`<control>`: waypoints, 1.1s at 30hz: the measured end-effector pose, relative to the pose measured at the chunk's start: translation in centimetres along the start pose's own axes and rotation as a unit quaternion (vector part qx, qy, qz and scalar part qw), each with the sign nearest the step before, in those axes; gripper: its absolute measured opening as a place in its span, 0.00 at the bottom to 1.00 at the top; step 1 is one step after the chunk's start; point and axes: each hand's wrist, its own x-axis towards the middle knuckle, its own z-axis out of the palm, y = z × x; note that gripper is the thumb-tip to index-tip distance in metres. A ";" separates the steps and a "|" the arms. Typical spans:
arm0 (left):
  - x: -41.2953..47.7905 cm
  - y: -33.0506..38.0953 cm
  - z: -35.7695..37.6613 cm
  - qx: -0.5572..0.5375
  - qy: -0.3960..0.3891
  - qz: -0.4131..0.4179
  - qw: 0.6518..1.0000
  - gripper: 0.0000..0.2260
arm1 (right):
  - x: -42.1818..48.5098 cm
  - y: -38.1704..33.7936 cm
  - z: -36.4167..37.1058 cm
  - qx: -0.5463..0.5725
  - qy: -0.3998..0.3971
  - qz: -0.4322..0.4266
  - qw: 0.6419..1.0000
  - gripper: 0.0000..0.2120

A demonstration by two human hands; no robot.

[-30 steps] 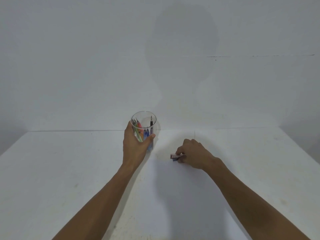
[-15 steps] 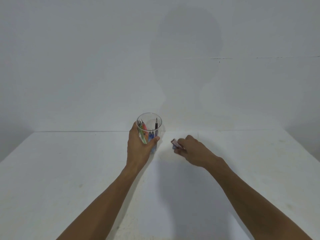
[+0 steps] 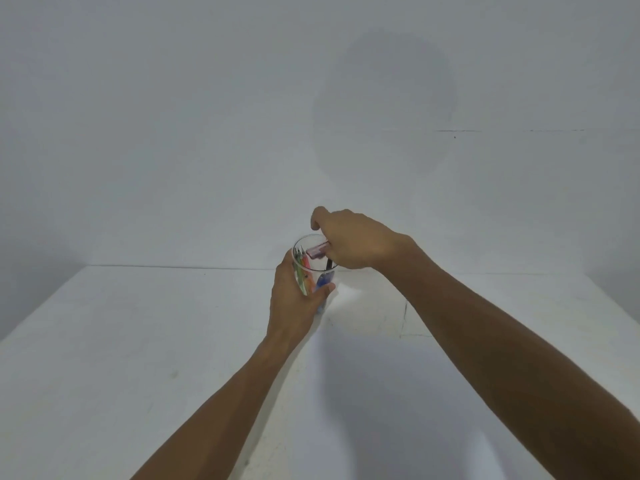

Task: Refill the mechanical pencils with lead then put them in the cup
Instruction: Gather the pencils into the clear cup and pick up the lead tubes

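Gripping a clear cup [image 3: 320, 271] with the left hand [image 3: 294, 306], curled round its lower wall from the left, thumb tip laid across the near side. Placed at the far middle of a white table [image 3: 138, 341], close before a plain grey wall [image 3: 173, 133]; cannot tell whether resting on the tabletop or raised a little off it. Inside the cup, leaning on the left wall, a bunch of mechanical pencils [image 3: 304, 271] in green and orange; to the right of them, lower down and seen through the glass, a blue one [image 3: 323, 280]; against the right rim, a black one [image 3: 329, 263], partly hidden behind the other hand. Stretched in from the right, knuckles up, the right hand [image 3: 353, 240], directly over the mouth of the cup, above the left hand and apart from it. Pinching a small pinkish see-through lead case [image 3: 318, 251] between thumb and curled fingers, held about level, just above the rim and over the opening, jutting left from the fingertips. Cannot tell whether touching the black pencil or the rim. Bare forearms [image 3: 485, 341] laid forward over the table, well apart near the bottom edge and closing in at the cup.
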 end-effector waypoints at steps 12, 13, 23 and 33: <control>0.2 -0.2 0.0 0.014 0.007 -0.013 1.000 0.30 | 2.8 -1.2 2.0 -0.053 -0.014 0.007 0.998 0.15; 0.3 -0.3 0.0 0.016 0.005 -0.015 1.000 0.30 | 3.0 -1.1 2.0 -0.043 -0.012 0.008 0.999 0.15; 1.5 -1.5 0.2 -0.001 -0.004 -0.055 0.998 0.39 | -0.2 0.2 3.7 0.130 0.178 0.037 0.975 0.12; 0.2 -2.1 -0.5 0.039 0.014 0.003 0.999 0.40 | -12.2 0.8 12.9 0.062 -0.061 0.155 0.984 0.25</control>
